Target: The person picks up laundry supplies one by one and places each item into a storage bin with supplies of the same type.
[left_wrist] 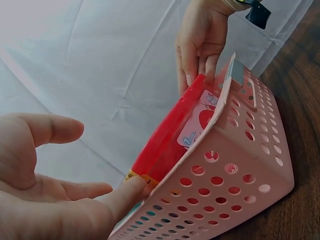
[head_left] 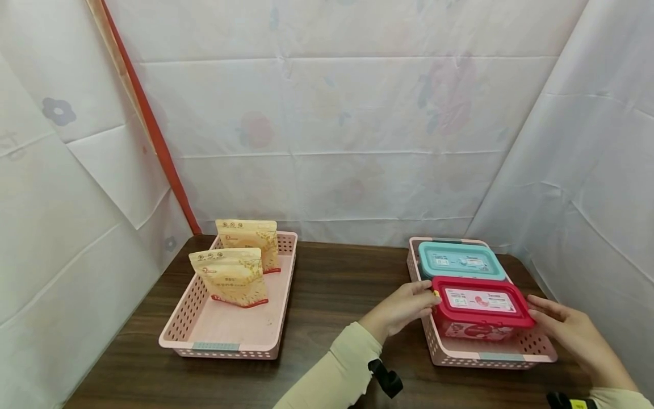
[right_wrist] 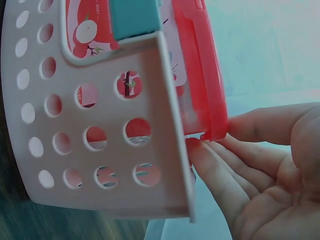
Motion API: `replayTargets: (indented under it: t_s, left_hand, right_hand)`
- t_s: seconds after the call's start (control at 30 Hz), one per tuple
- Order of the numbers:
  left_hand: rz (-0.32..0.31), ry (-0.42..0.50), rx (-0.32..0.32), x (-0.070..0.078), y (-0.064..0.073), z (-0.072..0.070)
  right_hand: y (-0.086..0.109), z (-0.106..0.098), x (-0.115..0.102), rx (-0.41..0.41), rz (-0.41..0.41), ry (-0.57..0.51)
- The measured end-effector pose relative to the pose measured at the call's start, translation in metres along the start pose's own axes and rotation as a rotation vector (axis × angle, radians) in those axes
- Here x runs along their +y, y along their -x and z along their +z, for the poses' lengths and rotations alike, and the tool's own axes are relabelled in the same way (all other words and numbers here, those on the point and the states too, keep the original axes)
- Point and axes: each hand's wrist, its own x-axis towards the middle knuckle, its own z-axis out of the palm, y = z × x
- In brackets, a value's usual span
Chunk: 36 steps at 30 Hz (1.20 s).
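A red lidded plastic box with a pink-white label sits in the right pink basket, its lid above the rim. At the box's left end, my left hand touches the corner by a yellow tab with one finger; its thumb stands apart in the left wrist view. My right hand is at the opposite end. In the right wrist view, its thumb meets the lid's side while a fingertip tucks under the lid's edge, pinching it. Behind the red box lies a similar turquoise box in the same basket.
Another pink basket stands on the left of the dark wooden table, holding two yellow pouches, a front pouch and a rear pouch. White patterned cloth hangs behind and at both sides.
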Motion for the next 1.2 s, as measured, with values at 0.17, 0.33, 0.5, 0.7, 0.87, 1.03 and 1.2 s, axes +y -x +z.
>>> replayTargets:
  t_s: [0.17,0.33,0.5,0.7,0.87,1.03,1.2]
  left_hand:
    - [0.011,-0.020,0.010,0.003,0.002,0.000]
    - [0.021,-0.034,0.034,0.005,0.003,-0.001]
    - [0.026,-0.069,0.067,0.008,0.005,-0.006]
    - [0.064,-0.115,0.073,0.012,0.007,-0.021]
    - [0.092,-0.135,0.086,0.015,0.009,-0.038]
    - [0.110,-0.141,0.112,0.019,0.014,-0.054]
    - [0.120,-0.136,0.126,0.022,0.019,-0.069]
  right_hand:
    - [0.001,-0.001,-0.003,0.038,-0.029,0.040]
    - [0.004,-0.002,-0.007,0.030,0.003,0.025]
    - [0.006,0.000,-0.014,0.032,0.000,-0.003]
    - [0.008,0.006,-0.023,0.044,-0.041,0.005]
    - [0.011,0.012,-0.029,0.089,-0.097,0.031]
    - [0.011,0.019,-0.038,0.145,-0.127,0.029]
    - [0.010,0.027,-0.048,0.146,-0.172,0.008]
